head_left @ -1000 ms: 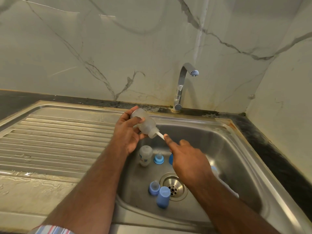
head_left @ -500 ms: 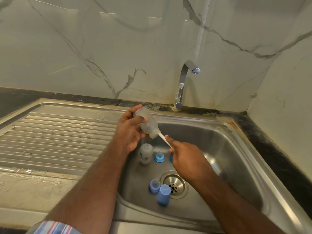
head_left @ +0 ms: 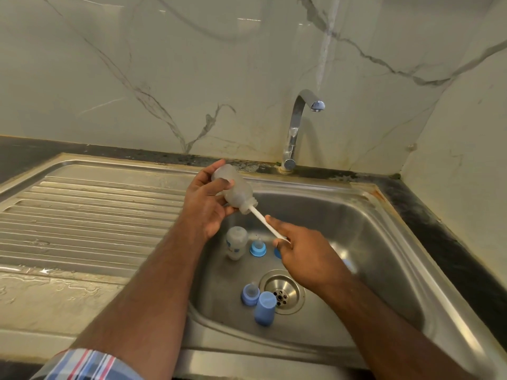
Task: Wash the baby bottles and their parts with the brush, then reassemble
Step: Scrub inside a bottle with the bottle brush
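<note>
Head view: both hands meet above the far left part of the basin.
Left hand [head_left: 204, 204]: fingers and thumb curled round a frosted bottle [head_left: 236, 192], held tilted with its threaded mouth pointing down and to the right, above the basin's far-left corner.
Right hand [head_left: 303, 257]: pinches the white brush handle [head_left: 264, 221] — forefinger stretched along it, the other fingers folded under.
Brush: the handle runs up-left from the right hand into the bottle's mouth; the head is inside, blurred by the frosted wall.
Second bottle [head_left: 236, 242]: stands on the basin floor just below the left hand, no top on it.
Blue ring with teat [head_left: 258, 248]: just right of that bottle, upright.
Another blue piece [head_left: 277, 253]: mostly hidden under the right hand; cannot tell what it is.
Ring with teat [head_left: 250, 293] and blue cap [head_left: 265, 308]: near edge of the floor, touching each other, the cap just beside the drain [head_left: 282, 292].
Sink [head_left: 411, 259]: the right half of the floor and the right wall lie bare — open room there.
Drainboard [head_left: 90, 215]: ribbed steel to the left, wet at its near edge.
Tap [head_left: 297, 124]: behind the far rim, spout over the basin, no water running.
Sleeve [head_left: 87, 364]: plaid cuff at the bottom left.
</note>
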`<act>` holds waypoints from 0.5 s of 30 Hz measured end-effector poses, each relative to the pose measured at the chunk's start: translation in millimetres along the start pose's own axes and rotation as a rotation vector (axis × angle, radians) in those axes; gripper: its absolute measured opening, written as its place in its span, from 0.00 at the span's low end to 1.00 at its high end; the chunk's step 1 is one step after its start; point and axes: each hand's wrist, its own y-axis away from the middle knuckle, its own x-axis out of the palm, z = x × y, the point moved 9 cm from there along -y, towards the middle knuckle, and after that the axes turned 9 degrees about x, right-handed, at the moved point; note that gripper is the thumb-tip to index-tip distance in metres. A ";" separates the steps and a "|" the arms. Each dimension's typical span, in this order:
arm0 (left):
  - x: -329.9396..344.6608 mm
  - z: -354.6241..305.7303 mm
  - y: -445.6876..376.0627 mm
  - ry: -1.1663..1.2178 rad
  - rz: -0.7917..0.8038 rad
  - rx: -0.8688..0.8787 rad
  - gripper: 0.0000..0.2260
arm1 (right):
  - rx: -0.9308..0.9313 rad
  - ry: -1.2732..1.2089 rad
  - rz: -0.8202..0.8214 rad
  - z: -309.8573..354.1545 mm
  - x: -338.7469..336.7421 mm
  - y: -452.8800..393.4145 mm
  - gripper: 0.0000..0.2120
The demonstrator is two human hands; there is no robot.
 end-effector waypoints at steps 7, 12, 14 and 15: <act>-3.4 -4.4 -0.4 0.063 -0.032 0.012 0.20 | 0.180 -0.533 0.318 -6.6 13.2 5.8 0.21; -6.9 -4.9 0.3 0.089 -0.048 0.005 0.20 | 0.145 -0.516 0.202 -9.0 6.9 3.9 0.20; -5.4 -4.2 1.6 0.070 -0.046 0.003 0.19 | 0.039 -0.185 0.038 -3.7 -1.5 1.2 0.21; -3.4 -4.1 2.3 0.067 -0.041 0.001 0.19 | 0.005 -0.050 -0.011 -1.6 -2.2 0.7 0.21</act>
